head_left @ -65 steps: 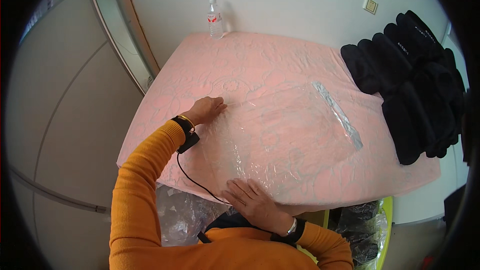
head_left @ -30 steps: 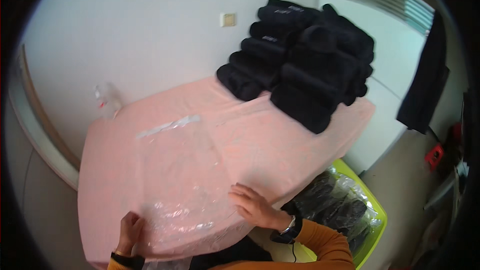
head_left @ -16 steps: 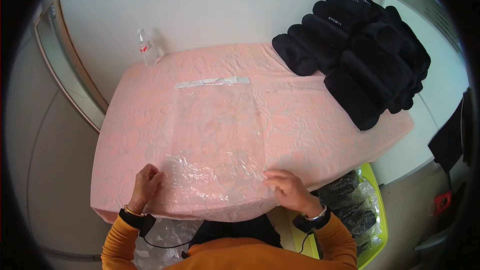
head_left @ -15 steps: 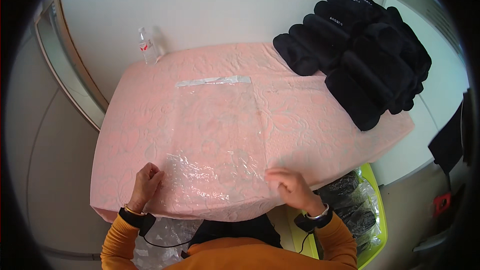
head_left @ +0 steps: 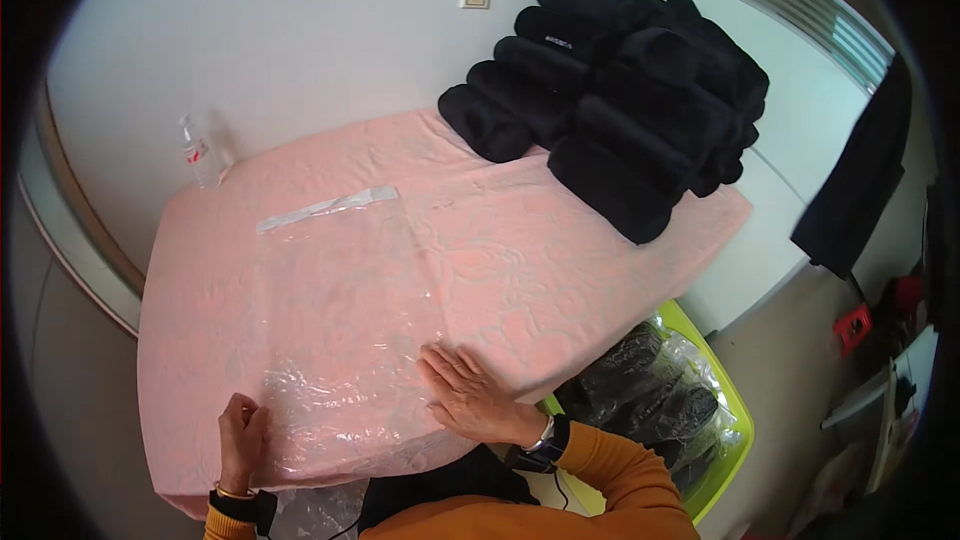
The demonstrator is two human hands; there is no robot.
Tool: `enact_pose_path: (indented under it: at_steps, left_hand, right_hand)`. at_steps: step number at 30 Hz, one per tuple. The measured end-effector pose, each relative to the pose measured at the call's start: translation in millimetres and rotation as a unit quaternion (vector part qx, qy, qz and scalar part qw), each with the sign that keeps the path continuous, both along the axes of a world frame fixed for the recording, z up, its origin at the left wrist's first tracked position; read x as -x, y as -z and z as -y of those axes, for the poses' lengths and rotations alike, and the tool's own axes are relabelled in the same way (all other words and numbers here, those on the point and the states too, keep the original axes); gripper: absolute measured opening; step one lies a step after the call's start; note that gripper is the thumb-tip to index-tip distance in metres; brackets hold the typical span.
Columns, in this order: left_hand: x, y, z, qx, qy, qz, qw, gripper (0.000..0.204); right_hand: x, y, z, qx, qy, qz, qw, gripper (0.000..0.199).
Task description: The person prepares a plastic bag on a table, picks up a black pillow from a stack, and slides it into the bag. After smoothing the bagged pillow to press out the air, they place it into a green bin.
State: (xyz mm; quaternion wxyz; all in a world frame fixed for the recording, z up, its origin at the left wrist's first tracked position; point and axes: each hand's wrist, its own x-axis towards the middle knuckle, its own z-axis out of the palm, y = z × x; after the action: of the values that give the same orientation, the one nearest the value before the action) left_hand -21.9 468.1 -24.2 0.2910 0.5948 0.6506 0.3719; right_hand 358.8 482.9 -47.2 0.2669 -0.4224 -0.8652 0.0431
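A clear plastic bag (head_left: 345,340) with a white strip (head_left: 325,208) along its far end lies flat on the pink patterned tablecloth (head_left: 560,280). My right hand (head_left: 472,398) rests on the bag's near right side, palm down with its fingers stretched out. At the near left edge of the bag, my left hand (head_left: 242,440) is curled closed, its fingertips turned inward. Whether a bit of the bag's edge is pinched there is hidden.
Black rolled cushions (head_left: 620,90) are piled at the table's far right. A plastic bottle (head_left: 200,155) stands at the far left by the wall. Below the right side, a lime-green bin (head_left: 738,430) holds black items in clear plastic. A red stool (head_left: 853,328) is farther right.
The view has swung to the right. My right hand has come down from a loose curl to lie flat on the bag. My left hand stays closed beside the bag's left edge.
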Motion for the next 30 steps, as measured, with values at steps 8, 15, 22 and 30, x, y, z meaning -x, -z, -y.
enact_pose_path:
  at_steps: [8, 15, 22, 30]
  left_hand:
    - [-2, 5, -1, 0.006, -0.014, 0.071, 0.997, 0.009]
    - [-5, -3, -3, 0.052, -0.025, 0.066, 0.996, 0.016]
    - [-7, -6, 2, 0.047, -0.019, 0.055, 0.997, 0.022]
    - [4, -18, 11, 0.016, 0.016, -0.110, 0.994, 0.030]
  right_hand:
    - [-14, -8, -6, -0.045, 0.011, -0.041, 0.998, 0.027]
    - [-14, -10, -8, -0.012, 0.031, -0.061, 0.998, 0.012]
    - [-14, -12, -9, -0.038, 0.011, -0.047, 0.998, 0.015]
    - [-23, -40, -6, 0.164, -0.057, -0.128, 0.976, 0.017]
